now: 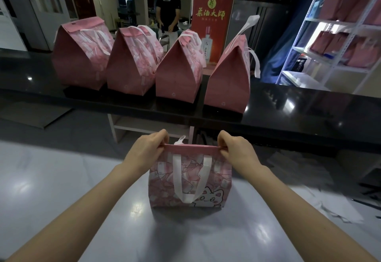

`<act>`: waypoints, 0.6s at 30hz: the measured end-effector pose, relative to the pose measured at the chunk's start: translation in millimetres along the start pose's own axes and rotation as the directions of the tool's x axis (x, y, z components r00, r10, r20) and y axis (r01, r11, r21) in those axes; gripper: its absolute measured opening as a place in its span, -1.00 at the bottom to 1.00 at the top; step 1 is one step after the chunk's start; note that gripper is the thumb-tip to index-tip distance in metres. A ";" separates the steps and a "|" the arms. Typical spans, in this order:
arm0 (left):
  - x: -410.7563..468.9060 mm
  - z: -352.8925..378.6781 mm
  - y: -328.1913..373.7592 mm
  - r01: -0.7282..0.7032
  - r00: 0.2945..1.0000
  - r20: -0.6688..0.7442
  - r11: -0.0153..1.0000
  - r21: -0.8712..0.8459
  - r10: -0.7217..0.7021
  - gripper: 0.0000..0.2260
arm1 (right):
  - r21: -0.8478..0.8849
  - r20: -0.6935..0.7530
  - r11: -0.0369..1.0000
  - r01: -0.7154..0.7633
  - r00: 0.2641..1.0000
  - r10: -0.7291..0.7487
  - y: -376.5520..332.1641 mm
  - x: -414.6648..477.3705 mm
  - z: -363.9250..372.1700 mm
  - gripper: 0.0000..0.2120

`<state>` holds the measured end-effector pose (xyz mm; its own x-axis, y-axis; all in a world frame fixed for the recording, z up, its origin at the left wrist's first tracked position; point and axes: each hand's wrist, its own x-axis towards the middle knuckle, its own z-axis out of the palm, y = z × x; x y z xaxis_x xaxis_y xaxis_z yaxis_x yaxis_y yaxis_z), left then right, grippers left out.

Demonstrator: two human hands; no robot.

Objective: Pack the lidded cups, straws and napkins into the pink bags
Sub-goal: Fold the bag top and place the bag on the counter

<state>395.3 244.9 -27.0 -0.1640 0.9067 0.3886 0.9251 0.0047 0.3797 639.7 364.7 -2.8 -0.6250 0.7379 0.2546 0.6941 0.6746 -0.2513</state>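
A pink bag [190, 181] stands upright on the pale tabletop [61, 189], near the middle of the view and just in front of the person. Its top edge is folded flat and closed, and its white handle [191, 179] hangs down the front face. The left hand [147, 149] pinches the folded top at its 9 o'clock end, fingers curled tight on the fold; the right hand [237, 150] pinches the 3 o'clock end the same way. Both are closed on the bag.

No cups, straws or napkins are in sight, so whatever this bag holds is hidden inside. This looks like the closing step for one bag: the fold is being pressed or evened out along its length.

At 12 o'clock, on a dark counter [288, 105], four closed bags [177, 74] stand in a row. The next move probably calls for lifting this bag without loosening the fold and setting it upright beside the row, likely at its 3 o'clock end where bare counter shows.
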 end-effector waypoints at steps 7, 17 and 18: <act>0.2 11.7 7.7 -0.035 0.999 -0.022 0.987 0.156 0.039 -0.76 | -0.035 0.036 0.999 0.018 0.999 -0.017 -1.3 4.6 7.9 -0.75; 16.8 26.9 29.3 -0.127 0.991 -0.017 0.973 0.193 0.132 -0.81 | -0.040 0.097 0.990 0.137 0.986 -0.133 -27.0 19.1 18.1 -0.71; 16.3 28.3 29.3 -0.122 0.991 -0.028 0.975 0.187 0.130 -0.83 | -0.034 0.079 0.990 0.137 0.988 -0.134 -28.3 19.4 20.4 -0.73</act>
<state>429.4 271.7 -33.3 -0.0522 0.8875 0.4578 0.9858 -0.0274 0.1656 600.6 360.3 -9.7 -0.7385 0.6404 0.2110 0.6140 0.7680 -0.1821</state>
